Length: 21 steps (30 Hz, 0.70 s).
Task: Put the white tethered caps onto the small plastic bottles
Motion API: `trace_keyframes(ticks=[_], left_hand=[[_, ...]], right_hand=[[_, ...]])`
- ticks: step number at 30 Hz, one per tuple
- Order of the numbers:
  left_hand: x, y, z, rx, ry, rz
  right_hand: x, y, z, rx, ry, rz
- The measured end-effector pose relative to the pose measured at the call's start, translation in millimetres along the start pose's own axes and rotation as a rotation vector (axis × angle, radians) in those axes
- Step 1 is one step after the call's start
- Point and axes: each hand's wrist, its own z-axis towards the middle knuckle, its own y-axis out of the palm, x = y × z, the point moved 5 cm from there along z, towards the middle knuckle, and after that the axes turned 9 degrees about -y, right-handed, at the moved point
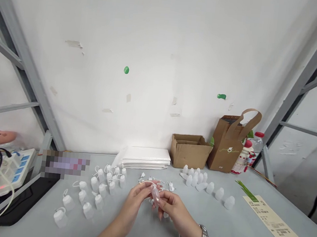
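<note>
A small translucent white silicone cover (155,194) with a white cord loop at its top is held tilted between both hands at the front middle of the table. My left hand (138,195) pinches its upper end, by the loop. My right hand (172,207) grips the lower end with thumb and fingers. Just behind and partly under the hands lie several small white loop pieces (171,187), some hidden. To the left stand several similar covers with loops (88,210). Plain covers without loops (219,193) stand at the right, a few lying over.
At the back are a stack of white packets (143,158), an open cardboard box (191,154), a brown paper bag (225,148) and a bottle (258,142). A long paper strip (280,225) lies right. A power strip (19,171) and black mat (25,202) are left.
</note>
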Motion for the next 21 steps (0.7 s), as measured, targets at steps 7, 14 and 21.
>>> trace_keyframes(ticks=[7,14,21], left_hand=[[-4.2,1.9,-2.1,-0.042,-0.019,-0.106],[0.6,6.0,-4.7,-0.070,-0.010,-0.144],[-1.3,4.4,-1.7,-0.065,0.005,-0.066]], right_hand=[[4.9,-3.2,0.4,0.120,-0.090,-0.173],[-2.0,1.8,-0.8,0.090,-0.117,-0.127],[6.2,-0.7,-1.7,0.121,-0.086,-0.190]])
